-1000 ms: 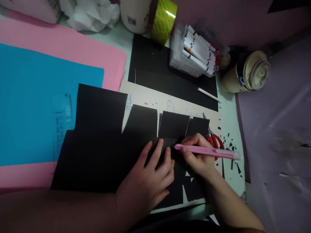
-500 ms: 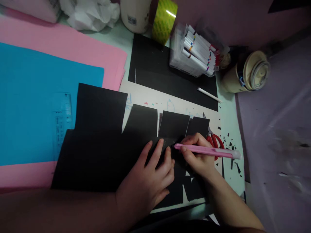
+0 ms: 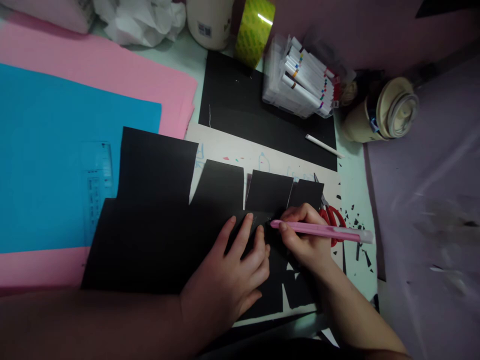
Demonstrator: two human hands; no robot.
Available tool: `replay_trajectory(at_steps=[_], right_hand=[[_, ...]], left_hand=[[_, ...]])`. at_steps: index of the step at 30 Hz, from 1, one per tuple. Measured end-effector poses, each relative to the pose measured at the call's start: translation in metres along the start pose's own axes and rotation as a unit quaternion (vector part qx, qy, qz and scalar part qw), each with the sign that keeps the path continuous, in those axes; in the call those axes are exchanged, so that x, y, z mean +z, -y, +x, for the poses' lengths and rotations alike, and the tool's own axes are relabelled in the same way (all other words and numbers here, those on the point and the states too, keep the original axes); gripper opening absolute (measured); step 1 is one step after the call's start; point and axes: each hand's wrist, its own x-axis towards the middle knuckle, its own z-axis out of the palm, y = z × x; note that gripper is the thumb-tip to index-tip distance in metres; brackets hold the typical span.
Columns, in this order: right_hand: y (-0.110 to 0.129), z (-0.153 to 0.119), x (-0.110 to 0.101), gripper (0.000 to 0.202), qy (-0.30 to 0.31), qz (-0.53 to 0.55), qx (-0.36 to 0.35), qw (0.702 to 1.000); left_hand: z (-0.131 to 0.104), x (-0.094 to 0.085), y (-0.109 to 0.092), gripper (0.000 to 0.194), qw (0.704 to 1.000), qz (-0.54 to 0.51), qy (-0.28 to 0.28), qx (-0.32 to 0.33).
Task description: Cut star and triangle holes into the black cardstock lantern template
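Note:
A sheet of black card [image 3: 150, 240] with slits and notches along its far and near edges lies in front of me. My left hand [image 3: 236, 265] rests on it, fingers spread and pressing down, holding nothing. My right hand [image 3: 309, 237] is closed around a slim pink craft knife [image 3: 318, 229]. The knife's small dark tip meets the card just right of my left fingertips, and its pale end points right. Red-handled scissors [image 3: 332, 220] lie behind my right hand, partly hidden by it and the card.
Blue paper [image 3: 56, 175] and pink paper [image 3: 165, 85] lie left, with a clear ruler [image 3: 98, 185] on the blue. Another black sheet [image 3: 243, 110] bears a white stick [image 3: 324, 146] and a box of markers [image 3: 303, 82]. Yellow tape [image 3: 255, 32] and a lidded cup [image 3: 378, 115] stand behind. Black scraps [image 3: 354, 215] litter the right.
Almost nothing differs. The knife's tip has shifted very slightly on the card, and the whole view has drifted a little. My left hand stays in place.

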Motion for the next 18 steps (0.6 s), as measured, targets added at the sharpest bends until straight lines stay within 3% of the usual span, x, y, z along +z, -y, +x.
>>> replay_trajectory(at_steps=[18], right_hand=[[-0.0022, -0.0013, 0.0008, 0.019, -0.014, 0.037, -0.013, 0.999]], left_hand=[[0.0, -0.0011, -0.0006, 0.059, 1.0, -0.01, 0.002, 0.0]])
